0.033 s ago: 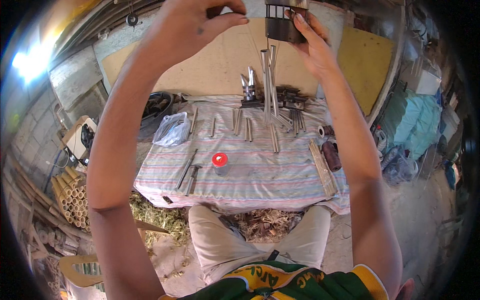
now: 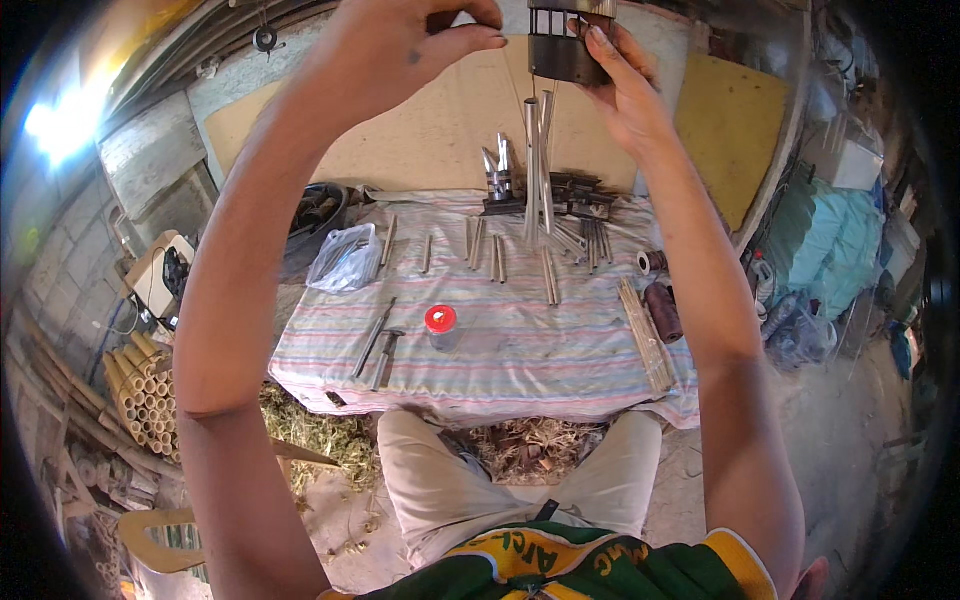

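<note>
Raised high at the top of the view, my right hand (image 2: 628, 85) grips the dark, open-slatted cylindrical top of a wind chime (image 2: 562, 62). Shiny metal tubes (image 2: 532, 165) hang on strings below it, over the back of the table. My left hand (image 2: 440, 35) is up to the left of the cylinder, apart from it, with thumb and fingers pinched together. Whatever lies between those fingertips is too small to make out. The upper end of the cylinder is cut off by the picture's edge.
On the striped cloth (image 2: 480, 370) lie several loose metal tubes (image 2: 497, 260), a hammer (image 2: 386, 355), a red-lidded jar (image 2: 440, 325), thin sticks (image 2: 645, 335), cord spools (image 2: 662, 310) and a plastic bag (image 2: 345, 258). Bamboo pieces (image 2: 150, 400) are stacked on the left. A board (image 2: 420, 150) stands behind.
My left hand has shifted slightly to the right, toward the cylinder. The hanging tubes have swung a little. My right hand stays nearly where it was.
</note>
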Demonstrator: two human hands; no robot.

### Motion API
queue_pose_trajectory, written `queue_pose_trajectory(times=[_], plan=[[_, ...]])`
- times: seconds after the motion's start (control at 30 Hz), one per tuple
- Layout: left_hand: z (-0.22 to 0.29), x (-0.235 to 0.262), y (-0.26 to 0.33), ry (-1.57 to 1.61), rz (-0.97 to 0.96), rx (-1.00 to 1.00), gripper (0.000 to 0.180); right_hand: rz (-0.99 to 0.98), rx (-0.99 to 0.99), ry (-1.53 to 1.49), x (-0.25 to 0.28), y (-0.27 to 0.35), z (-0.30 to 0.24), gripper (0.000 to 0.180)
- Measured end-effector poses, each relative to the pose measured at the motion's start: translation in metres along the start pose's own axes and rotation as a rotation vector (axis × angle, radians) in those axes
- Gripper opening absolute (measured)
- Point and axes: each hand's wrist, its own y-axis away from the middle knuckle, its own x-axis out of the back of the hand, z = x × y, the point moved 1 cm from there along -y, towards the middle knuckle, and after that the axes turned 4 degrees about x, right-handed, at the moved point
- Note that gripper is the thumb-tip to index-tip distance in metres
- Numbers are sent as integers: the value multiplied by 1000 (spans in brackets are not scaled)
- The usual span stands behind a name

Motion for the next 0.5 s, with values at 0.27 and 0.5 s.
queue_pose_trajectory(times=[0.27, 0.5], plan=[[-7, -17, -14, -170, 35, -180, 14, -33, 49, -77, -26, -5, 14, 28], [-11, -17, -14, -158, 46, -224, 14, -32, -41, -70, -37, 5, 5, 40]])
